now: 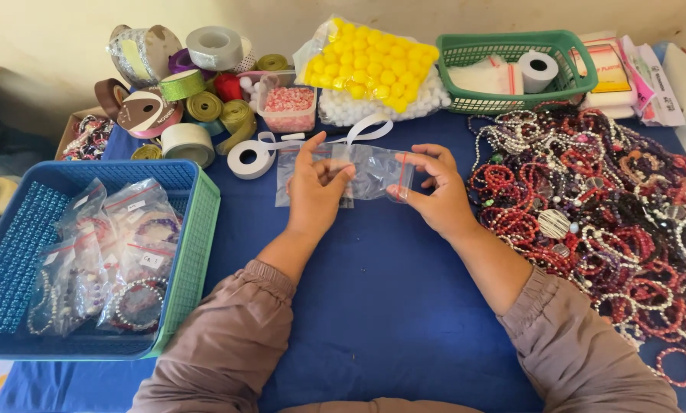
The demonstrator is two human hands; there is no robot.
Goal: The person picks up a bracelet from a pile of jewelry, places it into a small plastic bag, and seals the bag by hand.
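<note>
from the head camera, looking down at a table with a blue cloth [373,306]. both hands are up over the middle of the cloth and share one small clear plastic bag [373,172]. the left hand [316,191] pinches the left end of the bag, with its fingers bent around the edge. the right hand [434,191] pinches the right end, by the bag's red strip, with its thumb and first fingers. the bag is held just above the cloth, stretched flat between the two hands. i cannot tell if anything is inside it.

under the bag and the left hand lie more clear bags [289,180] on the cloth. just beyond them is a roll of white ribbon [251,159] with a loose end curling away.

on the left is a blue and green basket [194,229] with filled little bags [117,260] of beads in it. on the right is a big heap of red, purple and white bead bracelets [603,206], near the right hand. at the back are many rolls of ribbon [182,84], a tub of pink bits [288,107], a bag of yellow and white fluffy balls [373,69] and a green basket [511,50] with a white tape roll [538,70] inside.
</note>
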